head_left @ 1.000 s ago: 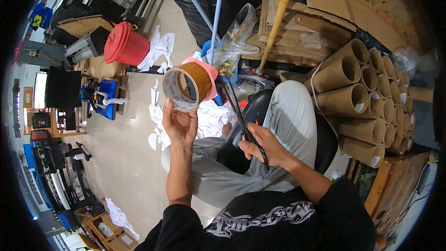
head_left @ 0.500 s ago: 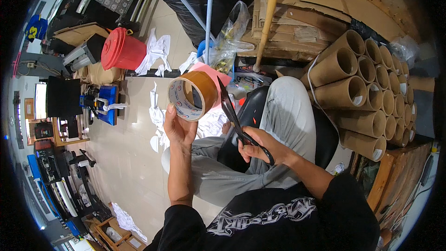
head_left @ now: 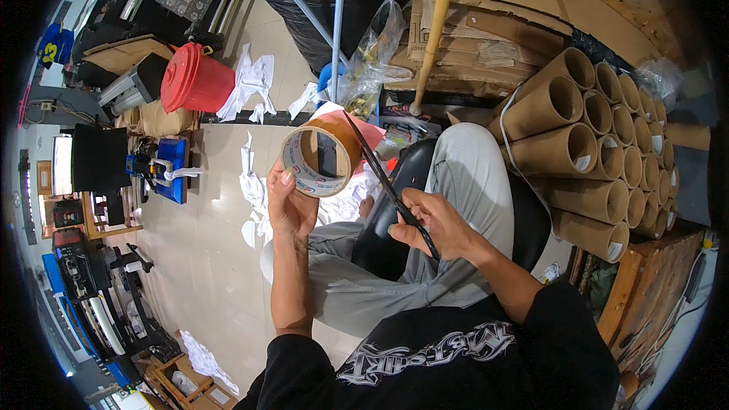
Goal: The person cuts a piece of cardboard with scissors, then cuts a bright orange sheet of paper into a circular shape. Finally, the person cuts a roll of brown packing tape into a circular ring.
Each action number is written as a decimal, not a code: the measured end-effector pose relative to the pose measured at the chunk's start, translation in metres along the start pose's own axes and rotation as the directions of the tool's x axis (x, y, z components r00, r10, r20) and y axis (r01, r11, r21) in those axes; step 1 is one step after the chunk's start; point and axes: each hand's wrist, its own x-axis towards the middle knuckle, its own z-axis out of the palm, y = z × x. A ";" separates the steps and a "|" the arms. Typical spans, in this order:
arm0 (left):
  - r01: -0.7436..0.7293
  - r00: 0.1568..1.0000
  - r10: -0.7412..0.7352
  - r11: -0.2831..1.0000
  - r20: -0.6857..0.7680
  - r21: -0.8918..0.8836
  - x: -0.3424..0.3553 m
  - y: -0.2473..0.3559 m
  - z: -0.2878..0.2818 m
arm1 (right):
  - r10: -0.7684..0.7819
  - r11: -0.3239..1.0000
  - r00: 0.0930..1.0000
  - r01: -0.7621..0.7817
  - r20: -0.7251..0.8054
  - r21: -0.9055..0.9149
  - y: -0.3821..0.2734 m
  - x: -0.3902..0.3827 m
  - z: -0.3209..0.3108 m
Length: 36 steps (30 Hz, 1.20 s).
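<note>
My left hand (head_left: pixel 291 201) grips a wide roll of brown packing tape (head_left: pixel 350 144) by its lower left rim, the cardboard core turned toward me. A pair of black scissors (head_left: pixel 386 184) is in my right hand (head_left: pixel 438 226), fingers closed round the handles. The blades look shut and point up and to the left, their tip beside the right side of the tape roll. Behind the roll shows a piece of pink paper or sheet (head_left: pixel 371 134); the roll hides part of it.
Stacked cardboard tubes (head_left: pixel 553 99) rise at the right on a wooden crate (head_left: pixel 645 273). A red lidded bucket (head_left: pixel 199 80) stands at the far left. White scraps (head_left: pixel 351 201) lie on the floor beyond my crossed legs (head_left: pixel 463 182). A bamboo pole (head_left: pixel 438 26) leans against flattened cardboard (head_left: pixel 501 45).
The tape roll has turned so more of its core opening faces me, and shifted slightly right. The scissors have rotated edge-on, their tip moving up and left closer over the roll's side.
</note>
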 end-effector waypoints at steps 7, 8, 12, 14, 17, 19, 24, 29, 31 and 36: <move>-0.027 0.999 0.025 0.998 0.030 0.061 0.001 0.002 -0.001 | 0.018 0.998 0.999 -0.020 -0.037 -0.053 -0.006 0.000 -0.002; -0.031 0.999 0.029 0.997 0.027 0.069 0.001 0.002 -0.002 | 0.019 0.997 0.999 -0.022 -0.048 -0.070 -0.009 0.000 -0.002; -0.043 0.998 0.038 0.993 0.048 0.113 0.001 0.004 0.002 | 0.037 0.990 0.996 -0.048 -0.081 -0.136 -0.010 0.000 -0.001; -0.039 0.998 0.033 0.992 0.050 0.120 0.001 0.004 0.002 | 0.047 0.988 0.994 -0.061 -0.098 -0.141 -0.011 -0.001 0.000; -0.038 0.998 0.031 0.991 0.058 0.129 0.002 0.005 0.000 | 0.056 0.985 0.992 -0.073 -0.114 -0.158 -0.013 -0.001 0.001; -0.041 0.998 0.035 0.992 0.050 0.123 0.001 0.005 -0.002 | 0.039 0.981 0.992 -0.061 -0.123 -0.184 -0.013 -0.002 0.002; -0.041 0.999 0.038 0.994 0.030 0.100 0.001 0.006 -0.004 | -0.002 0.975 0.989 -0.032 -0.149 -0.222 -0.008 -0.002 0.002; -0.017 1.000 0.016 0.996 0.008 0.091 0.000 0.010 -0.008 | 0.242 0.954 0.970 -0.242 0.021 0.176 -0.008 -0.011 -0.010; -0.009 1.000 0.009 0.996 0.000 0.085 -0.002 0.012 -0.008 | 0.269 0.930 0.955 -0.292 0.124 0.222 -0.002 -0.021 -0.020; 0.029 0.998 -0.038 0.989 0.059 0.142 -0.003 0.013 -0.010 | 0.179 0.983 0.951 -0.182 0.253 -0.013 0.006 -0.035 -0.032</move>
